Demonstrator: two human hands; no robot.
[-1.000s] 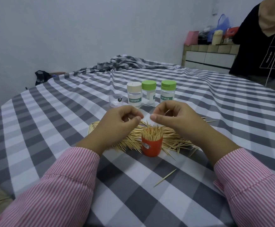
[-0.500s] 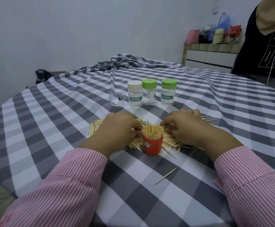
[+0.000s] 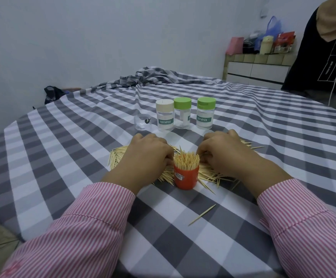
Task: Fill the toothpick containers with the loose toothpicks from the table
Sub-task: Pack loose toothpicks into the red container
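My left hand [image 3: 149, 151] lies knuckles-up on the pile of loose toothpicks [image 3: 213, 173], its fingers curled down into the sticks on the near side where I cannot see the tips, so I cannot tell whether it has pinched any. My right hand [image 3: 225, 151] mirrors it on the other side of the pile, fingers bent under and pressed among the toothpicks; whether it grips some or only rests on them is hidden from me too. Between the two hands, just nearer to me, stands the orange container [image 3: 186, 178], upright and packed with toothpicks whose points stick up above its rim; both hands come close beside its top. The pile spreads flat under and outward from both hands, fanning past the left hand's outer side and past the right hand toward the far right. One stray toothpick [image 3: 202, 215] lies alone on the checked tablecloth [image 3: 63, 157], nearer to me than the orange container and a little to the right. Beyond my hands, three clear jars labelled for toothpicks stand in a row: a cream-lidded jar [image 3: 164, 115], a middle green-lidded jar [image 3: 182, 112] and a right green-lidded jar [image 3: 206, 112]. A small clear cup [image 3: 142, 122] sits just left of the cream one. My striped pink sleeves [image 3: 83, 227] frame the foreground.
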